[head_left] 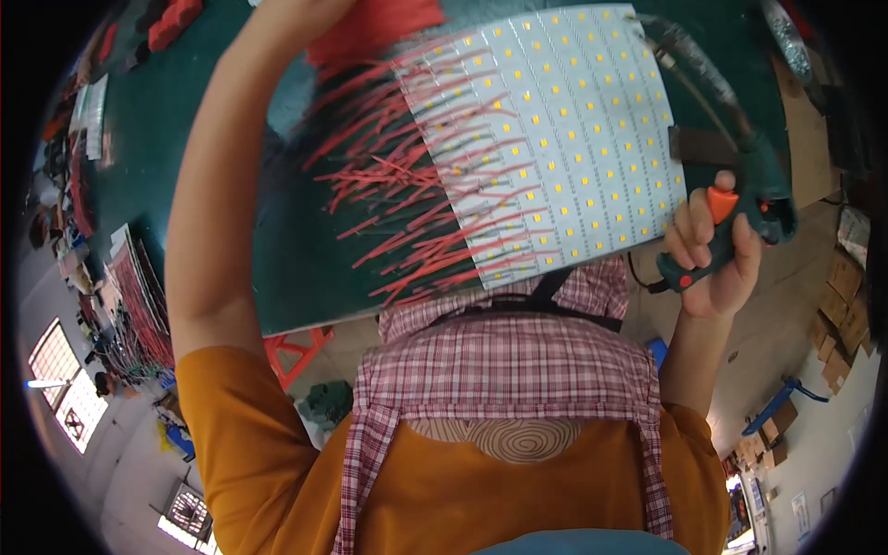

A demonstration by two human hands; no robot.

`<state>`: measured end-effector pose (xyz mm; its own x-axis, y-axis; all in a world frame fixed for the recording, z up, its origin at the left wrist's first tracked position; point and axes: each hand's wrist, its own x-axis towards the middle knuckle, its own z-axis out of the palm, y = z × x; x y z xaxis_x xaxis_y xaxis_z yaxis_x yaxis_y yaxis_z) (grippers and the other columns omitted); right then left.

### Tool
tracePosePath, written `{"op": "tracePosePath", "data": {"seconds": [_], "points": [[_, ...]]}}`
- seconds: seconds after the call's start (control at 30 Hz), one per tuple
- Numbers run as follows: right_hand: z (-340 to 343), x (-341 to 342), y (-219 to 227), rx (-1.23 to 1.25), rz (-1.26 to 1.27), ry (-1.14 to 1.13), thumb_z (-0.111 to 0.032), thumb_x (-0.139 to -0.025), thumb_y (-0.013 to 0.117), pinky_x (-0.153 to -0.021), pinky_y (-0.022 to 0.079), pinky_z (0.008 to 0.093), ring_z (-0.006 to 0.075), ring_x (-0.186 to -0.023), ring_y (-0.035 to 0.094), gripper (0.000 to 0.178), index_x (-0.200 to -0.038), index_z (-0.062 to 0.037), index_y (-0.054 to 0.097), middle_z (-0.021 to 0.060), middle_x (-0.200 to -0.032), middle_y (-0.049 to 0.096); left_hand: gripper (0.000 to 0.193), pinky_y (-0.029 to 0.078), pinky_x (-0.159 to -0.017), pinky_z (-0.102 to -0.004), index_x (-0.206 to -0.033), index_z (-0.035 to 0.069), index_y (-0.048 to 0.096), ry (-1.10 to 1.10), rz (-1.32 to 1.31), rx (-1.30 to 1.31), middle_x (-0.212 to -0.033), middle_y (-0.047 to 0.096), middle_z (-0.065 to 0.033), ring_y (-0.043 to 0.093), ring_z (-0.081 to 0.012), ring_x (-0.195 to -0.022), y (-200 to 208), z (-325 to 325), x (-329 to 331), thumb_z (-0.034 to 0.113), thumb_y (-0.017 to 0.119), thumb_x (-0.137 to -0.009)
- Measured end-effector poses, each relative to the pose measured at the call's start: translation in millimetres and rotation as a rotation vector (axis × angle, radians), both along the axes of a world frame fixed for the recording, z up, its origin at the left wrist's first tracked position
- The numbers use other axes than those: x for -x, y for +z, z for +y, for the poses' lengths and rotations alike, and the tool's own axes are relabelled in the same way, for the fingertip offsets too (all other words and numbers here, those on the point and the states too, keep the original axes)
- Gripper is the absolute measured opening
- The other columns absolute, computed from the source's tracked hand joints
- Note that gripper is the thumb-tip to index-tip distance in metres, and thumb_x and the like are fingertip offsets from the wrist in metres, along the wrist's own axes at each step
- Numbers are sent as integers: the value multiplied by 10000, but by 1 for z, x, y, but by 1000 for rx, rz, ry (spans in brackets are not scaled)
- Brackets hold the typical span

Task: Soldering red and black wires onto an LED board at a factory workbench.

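The right hand [712, 254] gripped a green glue gun [740, 217], fingers [684, 236] wrapped round its handle by the orange trigger, nozzle off the panel [555, 139]. That white LED panel lay on the green bench [296, 250], red wires [407, 203] fanned from its left edge. The left hand reached past the upper edge; whether its fingers held anything could not be told. Gluing looked paused; next, the nozzle would need bringing to the wire ends.
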<state>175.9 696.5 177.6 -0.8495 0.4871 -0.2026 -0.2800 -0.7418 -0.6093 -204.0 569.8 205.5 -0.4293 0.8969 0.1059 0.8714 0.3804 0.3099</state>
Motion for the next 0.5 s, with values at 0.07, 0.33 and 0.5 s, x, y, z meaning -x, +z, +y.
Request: {"op": "tracePosePath", "data": {"seconds": [0.07,0.33,0.5], "points": [[0,0,1,12,5,5,-260,-941,521,-529,389,236,94,-578,439,397,-1267,-44,447,87,-800,534,310,443,-892,-376,-1147,-60,583,0,7,3,-1025,610,-228,559,-370,-1007,5,0,0,56,464,-886],[-7,5,-1,0,5,4,-257,-956,493,-556,389,232,86,-620,439,399,-1287,-42,435,77,-821,510,221,468,-826,-392,-938,-70,662,30,165,151,-922,633,-212,587,-345,-932,6,-5,-3,-44,529,-764],[-7,2,-7,1,47,23,-258,-960,475,-566,388,236,88,-630,436,407,-1297,-34,426,74,-835,509,218,493,-756,-388,-902,-65,668,89,162,135,-890,656,-230,625,-357,-833,15,2,-12,-51,524,-740]]}}
